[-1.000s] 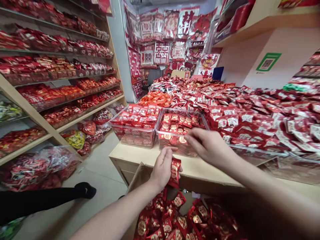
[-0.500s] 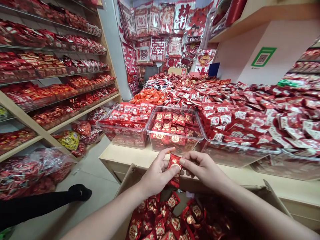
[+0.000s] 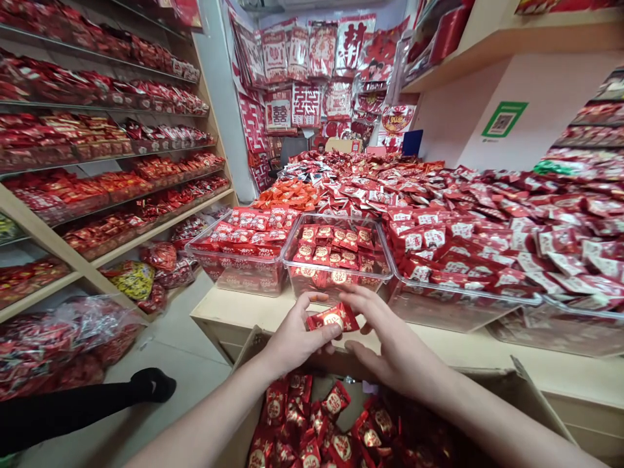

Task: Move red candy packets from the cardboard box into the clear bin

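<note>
Between thumb and fingers, my left hand holds a red candy packet with a gold emblem, lying crosswise. My right hand is at the packet's right end with thumb and fingers spread apart; its fingertips are close to the wrapper, and whether they touch it I cannot tell. Below both hands is a cardboard box with many loose packets of the same look. Just beyond the hands stands a clear plastic bin, partly filled with rows of matching packets.
A second clear bin stands to the left, and a wider bin to the right, on a pale counter. Behind them lie heaped red packets. Stocked shelves line the left. A person's black-clad leg reaches in at lower left.
The packet has turned from upright to crosswise in my left hand. My right hand has loosened its pinch and spread its fingers. The view has shifted slightly.
</note>
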`<state>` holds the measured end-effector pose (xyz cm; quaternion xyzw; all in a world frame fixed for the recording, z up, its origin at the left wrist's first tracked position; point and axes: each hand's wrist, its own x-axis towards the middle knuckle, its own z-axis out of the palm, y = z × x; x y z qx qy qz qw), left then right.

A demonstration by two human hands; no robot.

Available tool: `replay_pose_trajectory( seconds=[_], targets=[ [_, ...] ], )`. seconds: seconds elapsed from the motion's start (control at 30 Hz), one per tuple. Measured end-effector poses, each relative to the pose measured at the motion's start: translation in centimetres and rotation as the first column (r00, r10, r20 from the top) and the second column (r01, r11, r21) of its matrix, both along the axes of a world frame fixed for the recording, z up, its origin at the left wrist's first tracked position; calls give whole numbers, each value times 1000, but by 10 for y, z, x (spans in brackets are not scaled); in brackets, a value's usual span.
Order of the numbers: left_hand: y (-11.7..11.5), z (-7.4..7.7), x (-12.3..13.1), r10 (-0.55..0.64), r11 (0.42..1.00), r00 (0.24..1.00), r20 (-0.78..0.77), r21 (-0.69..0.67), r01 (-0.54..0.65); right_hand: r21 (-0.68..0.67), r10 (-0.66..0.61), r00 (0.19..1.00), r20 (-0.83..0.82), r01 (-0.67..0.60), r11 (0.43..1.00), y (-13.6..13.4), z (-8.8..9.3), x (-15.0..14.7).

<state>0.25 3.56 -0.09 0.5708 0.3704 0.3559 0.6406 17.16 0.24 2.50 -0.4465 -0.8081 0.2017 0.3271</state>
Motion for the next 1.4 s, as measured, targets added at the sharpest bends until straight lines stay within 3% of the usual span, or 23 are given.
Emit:
replay_pose_trajectory(
  seconds=[0.1, 0.2, 0.43, 0.57, 0.67, 0.87, 0.97, 1.07, 1.2, 1.4],
  targets=[
    [0, -1, -2, -45, 999, 999, 23, -25, 45, 102, 109, 975, 193, -130, 986, -2, 2, -1],
    [-1, 0, -2, -48, 998, 998, 35, -38, 50, 113, 112, 973, 203, -137, 984, -2, 2, -1],
    [4, -1, -1, 177, 978, 971, 161, -136, -155, 198, 43, 986, 163, -75, 977, 0, -3, 1],
    [8, -4, -3, 176, 968, 960, 219, -214, -129, 207, -57, 994, 95, 36, 978, -3, 1, 4],
    [10, -6, -5, 156, 970, 966, 207, -218, -110, 256, -188, 979, 82, 162, 953, 0, 14, 7],
    [10, -8, -3, 103, 982, 980, 170, -171, -74, 463, -436, 835, 337, 256, 849, 49, 52, 0],
    [9, -8, -3, 78, 991, 986, 145, -122, -61, 411, -453, 740, 497, 259, 874, 82, 58, -12],
    [9, -10, -4, 52, 994, 993, 110, -101, -41, 336, -416, 718, 558, 263, 904, 109, 53, -24],
    [11, -12, -6, 24, 996, 994, 103, -91, -14, 241, -354, 729, 587, 260, 935, 130, 45, -29],
    [11, -11, -5, -9, 996, 995, 96, -83, 17, -28, -138, 800, 584, 189, 982, 144, 47, -16]
  ],
)
